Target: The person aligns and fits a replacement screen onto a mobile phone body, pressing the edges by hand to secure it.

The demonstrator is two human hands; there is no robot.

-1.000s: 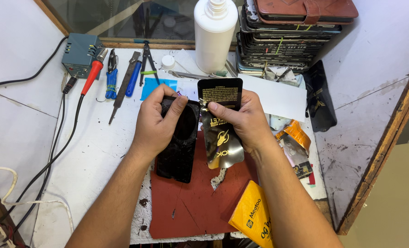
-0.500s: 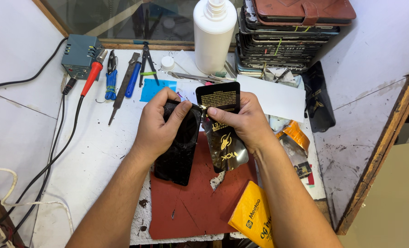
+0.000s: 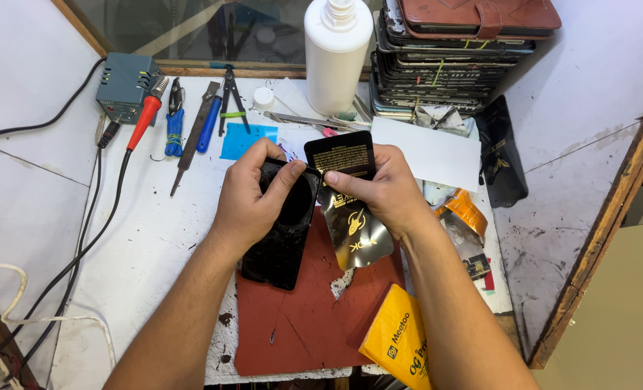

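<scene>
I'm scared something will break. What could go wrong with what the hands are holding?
1. The left hand grips the black phone above the red mat by its top end only; it might slip and drop.
2. The right hand pinches a flat black battery together with a shiny pouch; bending or poking a battery is probably dangerous.
3. The tall white bottle stands close behind the hands; an elbow bump could perhaps tip it.

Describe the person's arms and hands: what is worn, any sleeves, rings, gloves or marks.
Both forearms are bare, with no sleeves in view. The left hand and the right hand wear no gloves. No ring, watch or wristband shows on either. The nails look short. Dark smudges on the fingertips cannot be told for certain.
</scene>
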